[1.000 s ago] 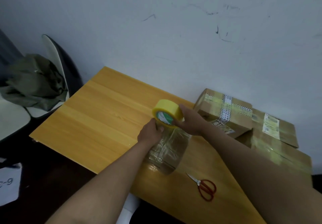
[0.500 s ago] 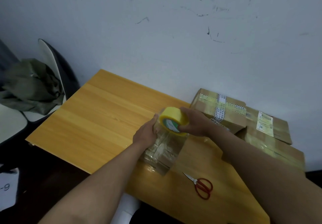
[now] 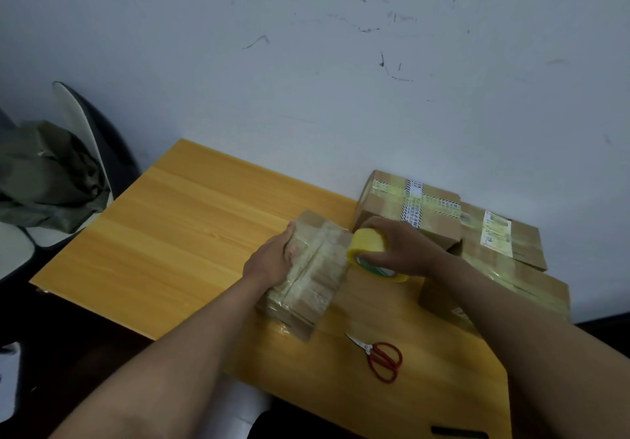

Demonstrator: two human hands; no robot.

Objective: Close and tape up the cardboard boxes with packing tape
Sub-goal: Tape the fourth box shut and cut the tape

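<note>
Left hand (image 3: 272, 261) grips box (image 3: 313, 268); right hand (image 3: 402, 247) clutches tape roll (image 3: 370, 246); wooden table (image 3: 191, 234), scuffed wall (image 3: 306, 63).

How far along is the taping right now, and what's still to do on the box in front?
Done: the boxes stacked against the wall look closed and already carry tape. In hand: the left hand steadies the small box, already much wrapped, while the right hand holds the yellow tape roll at its right edge. Left: finish this strip and cut it; the scissors lie untouched on the table.
</note>
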